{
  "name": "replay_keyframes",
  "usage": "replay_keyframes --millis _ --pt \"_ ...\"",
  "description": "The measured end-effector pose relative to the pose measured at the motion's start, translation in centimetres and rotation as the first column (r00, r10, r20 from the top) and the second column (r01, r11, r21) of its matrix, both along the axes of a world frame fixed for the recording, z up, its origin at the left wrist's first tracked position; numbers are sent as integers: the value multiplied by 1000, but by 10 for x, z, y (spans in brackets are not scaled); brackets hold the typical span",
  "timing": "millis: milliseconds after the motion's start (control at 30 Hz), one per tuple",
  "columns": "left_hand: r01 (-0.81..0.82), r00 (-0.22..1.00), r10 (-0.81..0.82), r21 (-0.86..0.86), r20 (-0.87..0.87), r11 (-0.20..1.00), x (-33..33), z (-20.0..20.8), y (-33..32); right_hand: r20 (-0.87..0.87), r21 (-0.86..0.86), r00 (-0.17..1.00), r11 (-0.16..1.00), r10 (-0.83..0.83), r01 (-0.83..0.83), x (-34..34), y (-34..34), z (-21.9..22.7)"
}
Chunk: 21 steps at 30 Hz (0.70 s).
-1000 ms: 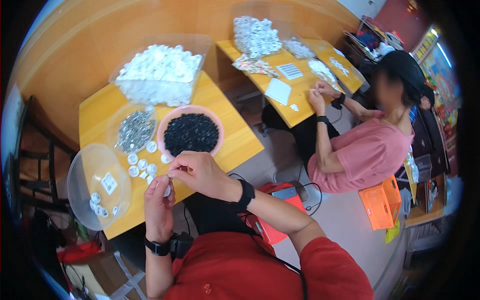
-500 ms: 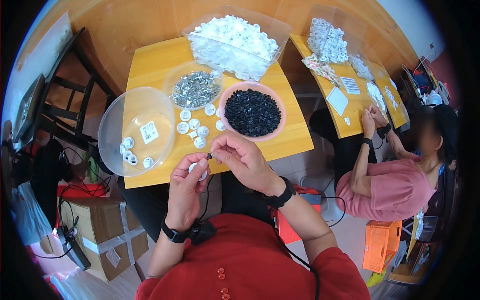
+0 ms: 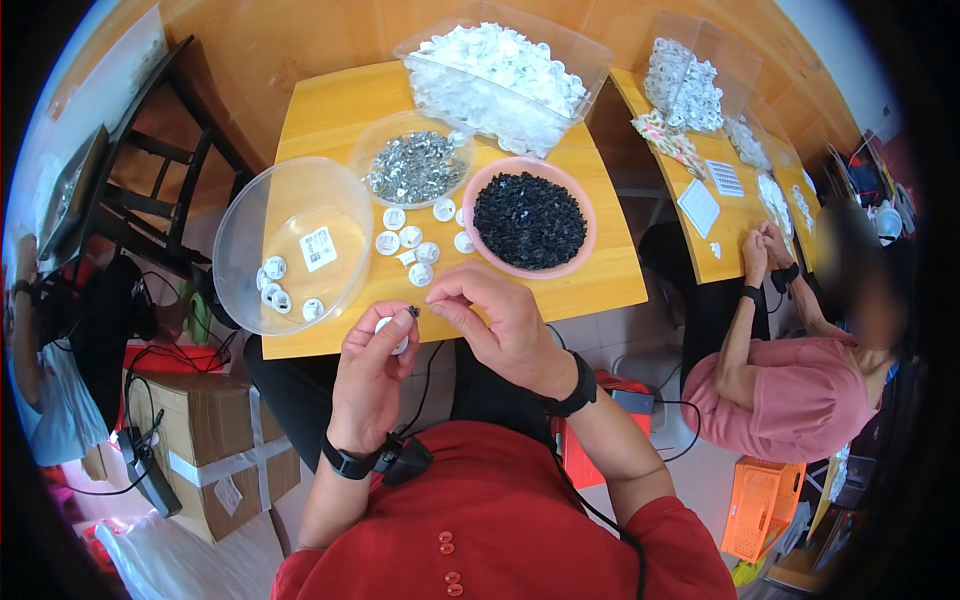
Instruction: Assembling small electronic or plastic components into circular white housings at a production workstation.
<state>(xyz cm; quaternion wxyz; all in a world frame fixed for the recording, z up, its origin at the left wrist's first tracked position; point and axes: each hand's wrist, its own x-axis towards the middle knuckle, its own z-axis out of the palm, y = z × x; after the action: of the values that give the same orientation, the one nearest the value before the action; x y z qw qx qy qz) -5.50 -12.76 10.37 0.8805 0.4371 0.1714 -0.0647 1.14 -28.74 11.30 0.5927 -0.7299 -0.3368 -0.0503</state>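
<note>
Just off the table's front edge, my left hand [image 3: 368,365] is closed round a white round plastic part [image 3: 392,334]. At its thumb and fingertip sits a small black piece [image 3: 413,311]. My right hand [image 3: 500,325] is close by on the right, thumb and index finger pinched together; whatever they hold, if anything, is too small to make out. Beyond my hands lie several white round parts [image 3: 388,243] on the table. A pink bowl [image 3: 590,235] of small black pieces and a clear round tub [image 3: 365,135] of small metal parts stand behind them.
At the left of the table [image 3: 590,292], a large clear tub [image 3: 232,235] holds several white round parts. A clear bin [image 3: 600,60] heaped with white parts stands at the back. To the right, a co-worker in a pink shirt [image 3: 770,400] works at another table. A cardboard box [image 3: 200,440] stands lower left.
My right fingertips have moved slightly away from the black piece, which stays at my left fingertips. The whole view has shifted a little, so the table appears further right.
</note>
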Motion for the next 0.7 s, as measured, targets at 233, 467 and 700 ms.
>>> replay_keyframes --millis 233,467,700 --pt "-22 1000 22 -42 21 999 -3 4 4 58 -12 998 1000 -24 25 -2 4 6" --pt "-17 997 20 -55 68 998 -4 5 9 144 -30 989 999 -39 43 -2 12 10" --pt "44 996 -33 -132 82 990 -5 4 16 193 -76 981 997 11 4 -2 13 11"
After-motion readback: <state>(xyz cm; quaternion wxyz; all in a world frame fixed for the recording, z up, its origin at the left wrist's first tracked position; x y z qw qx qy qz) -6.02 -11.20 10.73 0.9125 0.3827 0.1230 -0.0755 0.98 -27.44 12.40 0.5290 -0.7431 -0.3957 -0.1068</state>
